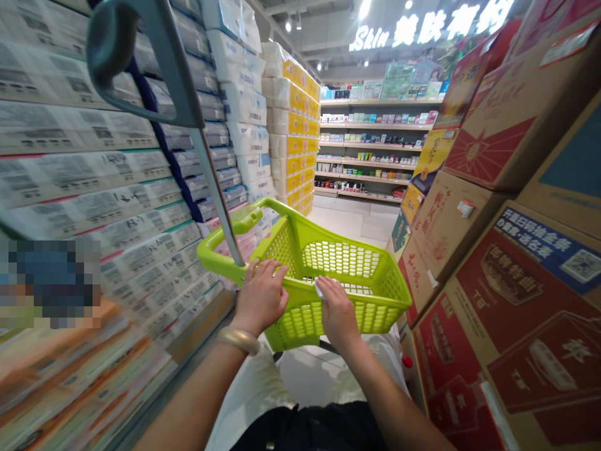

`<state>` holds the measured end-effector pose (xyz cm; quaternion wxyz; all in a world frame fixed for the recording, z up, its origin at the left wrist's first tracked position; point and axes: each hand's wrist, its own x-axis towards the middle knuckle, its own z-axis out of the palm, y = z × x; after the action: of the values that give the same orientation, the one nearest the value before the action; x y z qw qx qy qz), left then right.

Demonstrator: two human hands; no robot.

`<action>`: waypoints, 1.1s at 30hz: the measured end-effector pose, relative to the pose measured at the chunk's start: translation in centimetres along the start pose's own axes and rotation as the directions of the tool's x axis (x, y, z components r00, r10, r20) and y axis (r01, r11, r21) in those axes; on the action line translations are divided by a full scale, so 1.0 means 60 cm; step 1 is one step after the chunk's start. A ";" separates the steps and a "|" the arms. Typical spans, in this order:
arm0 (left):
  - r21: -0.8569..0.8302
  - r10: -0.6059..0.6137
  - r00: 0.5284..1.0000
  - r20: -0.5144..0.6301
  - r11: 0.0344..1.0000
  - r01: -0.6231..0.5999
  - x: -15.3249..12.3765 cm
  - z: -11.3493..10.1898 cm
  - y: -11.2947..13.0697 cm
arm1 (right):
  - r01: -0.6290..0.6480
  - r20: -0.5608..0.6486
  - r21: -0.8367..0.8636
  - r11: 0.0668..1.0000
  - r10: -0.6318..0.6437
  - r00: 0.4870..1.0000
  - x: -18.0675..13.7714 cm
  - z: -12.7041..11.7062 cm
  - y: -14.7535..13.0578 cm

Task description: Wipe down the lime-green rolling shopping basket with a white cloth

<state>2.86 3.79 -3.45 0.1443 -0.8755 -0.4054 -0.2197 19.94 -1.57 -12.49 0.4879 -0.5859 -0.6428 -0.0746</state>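
Observation:
A lime-green plastic shopping basket [375,275] is tilted up in front of me in a shop aisle. It looks empty inside. My left hand [260,294] curls over its near rim, fingers closed on the edge, a pale bangle on the wrist. My right hand [335,310] grips the same rim a little to the right. A grey pull handle [141,69] on a metal rod rises from the basket's left side toward the upper left.
Stacked packs of tissue paper [117,188] line the left side. Brown and red cardboard boxes [498,250] are piled high on the right. The tiled aisle floor [347,222] runs ahead to shelves [370,150] of small products under a lit sign.

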 end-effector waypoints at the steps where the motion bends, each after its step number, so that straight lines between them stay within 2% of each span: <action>1: -0.016 0.022 1.000 -0.021 1.000 -0.022 -0.004 0.007 0.012 | 0.021 0.008 0.008 1.000 -0.021 1.000 0.003 0.006 -0.008; 4: -0.095 0.129 0.992 0.013 0.987 -0.127 -0.017 0.032 0.043 | 0.062 0.021 0.030 0.998 -0.063 0.998 0.011 0.017 -0.023; 8: -0.121 0.154 0.987 0.050 0.982 -0.147 -0.022 0.053 0.054 | 0.061 0.026 0.012 0.998 -0.061 0.998 -0.001 -0.001 -0.002; 11: -0.114 0.146 0.988 0.053 0.984 -0.140 -0.019 0.060 0.051 | 0.006 -0.026 -0.047 0.999 -0.008 1.000 -0.019 -0.021 0.023; 14: -0.105 0.130 0.991 0.036 0.986 -0.126 -0.016 0.063 0.051 | -0.017 -0.064 -0.078 0.997 0.012 0.998 -0.022 -0.020 0.026; 18: -0.095 0.131 0.991 0.021 0.987 -0.129 -0.012 0.065 0.046 | 0.037 -0.012 -0.056 0.998 -0.038 0.999 -0.001 0.006 0.003; 21: -0.090 0.128 0.991 0.029 0.988 -0.125 -0.006 0.063 0.034 | 0.059 0.023 -0.054 0.997 -0.058 0.998 0.005 0.009 0.003; 28: -0.067 0.077 0.996 0.053 0.995 -0.073 0.011 0.064 0.021 | -0.034 -0.036 -0.155 0.987 0.029 0.999 -0.026 -0.030 0.050; 33: -0.039 0.069 0.996 0.049 0.997 -0.067 0.008 0.067 0.038 | -0.021 -0.006 -0.148 0.989 0.020 1.000 -0.004 -0.001 0.020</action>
<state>5.98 4.39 -6.85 0.1250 -0.8967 -0.3746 -0.2001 20.90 -1.42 -13.21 0.4453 -0.6269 -0.6282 -0.1186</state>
